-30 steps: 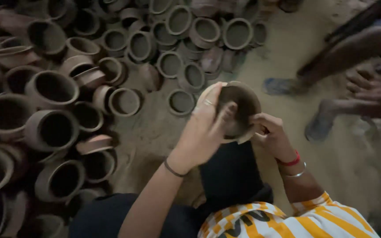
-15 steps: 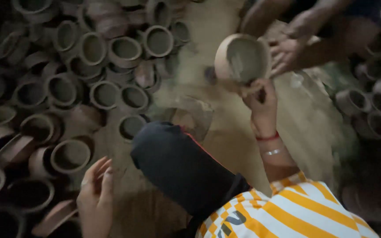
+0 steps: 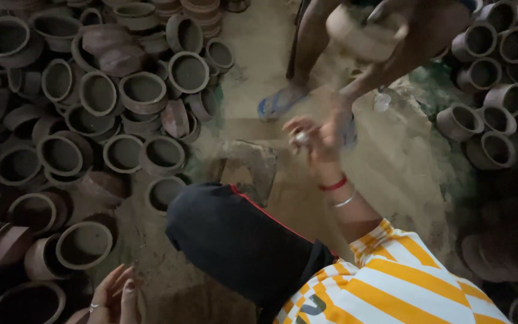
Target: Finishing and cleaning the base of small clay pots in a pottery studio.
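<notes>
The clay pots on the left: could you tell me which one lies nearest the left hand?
The open-mouthed pot just above the left hand, at the heap's lower edge. The other pots lie farther up or farther left.

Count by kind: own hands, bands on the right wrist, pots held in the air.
Own hands: 2, left hand, right hand
Wrist bands: 2, red thread, silver bangle
Pot held up: 1
Total: 5

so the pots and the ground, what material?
Pots: likely unglazed clay, matte brown-grey, thick rims, no shine; fired or raw, can't tell. The pot in another person's hands looks the same, though blurred. Ground: seems packed earth, dusty tan, uneven. Right hand and left hand hold nothing.
</notes>
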